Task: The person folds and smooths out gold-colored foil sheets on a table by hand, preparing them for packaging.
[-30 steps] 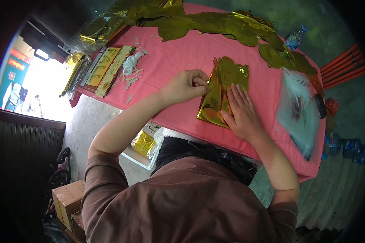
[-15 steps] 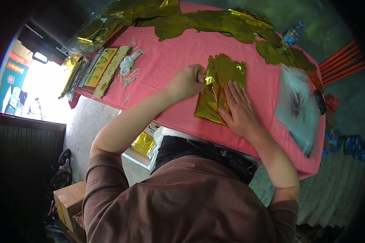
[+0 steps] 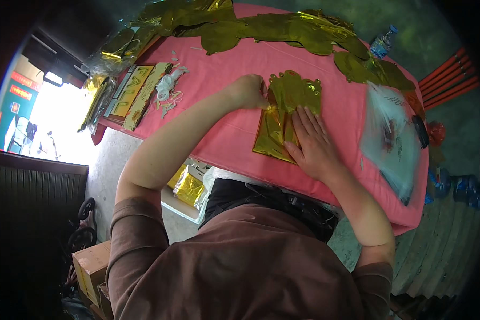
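The folded gold foil piece point(image 3: 277, 130), prob. a flat balloon, lies on the pink tablecloth point(image 3: 224, 61) just R of centre frame, scalloped edge w/ small tabs toward the top, straight edge toward the bottom. Looks v. light & thin: prob. limp, springy at the folds, slick on its shiny side, easy to crease or tear if tugged. Best hold, I'd say: a flat palm on the body + a light pinch at a side edge, off the small tabs. R hand point(image 3: 313, 143) lies palm down on the foil's lower R part, fingers straight & nearly together, thumb spread out to the L; it grips nothing. L hand point(image 3: 249, 92) is at the foil's L edge, fingers bent; tips mostly hidden behind the hand, so can't tell if they're pinched on the edge or only touching. Approx. same-coloured foil shapes point(image 3: 272, 29) run along the top of frame; white cord point(image 3: 166, 88) sits upper L, clear plastic bag point(image 3: 376, 128) to the R.
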Tool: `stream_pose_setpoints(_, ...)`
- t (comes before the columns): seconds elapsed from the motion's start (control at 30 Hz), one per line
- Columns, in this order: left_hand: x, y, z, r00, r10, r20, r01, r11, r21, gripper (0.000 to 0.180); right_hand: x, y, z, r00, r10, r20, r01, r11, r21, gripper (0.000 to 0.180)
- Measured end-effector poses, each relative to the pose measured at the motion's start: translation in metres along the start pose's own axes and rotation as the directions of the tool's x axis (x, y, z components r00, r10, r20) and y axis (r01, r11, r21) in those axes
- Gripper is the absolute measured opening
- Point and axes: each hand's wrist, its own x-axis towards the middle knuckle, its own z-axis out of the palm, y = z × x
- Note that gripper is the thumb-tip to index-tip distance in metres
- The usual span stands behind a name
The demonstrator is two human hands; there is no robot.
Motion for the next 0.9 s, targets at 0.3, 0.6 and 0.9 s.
stream_pose_setpoints(0.3,0.019,-0.003,-0.004,0.972,-0.085,0.221,0.120,0.982,-0.148,0.015,0.000,-0.005,-0.003,0.999,0.024,0.021,-0.023,0.998,-0.060,0.065)
stream_pose_setpoints(0.6,0.007,-0.008,-0.001,0.983,-0.077,0.166,0.136,0.913,-0.385,0.014,-0.001,-0.005,-0.001,0.999,0.036,0.017,-0.035,0.998,-0.043,0.066)
stream_pose_setpoints(0.9,0.002,-0.005,-0.012,0.943,-0.149,0.299,0.281,0.839,-0.466,0.015,-0.002,-0.005,-0.003,0.999,0.032,0.002,-0.032,0.999,-0.035,0.064)
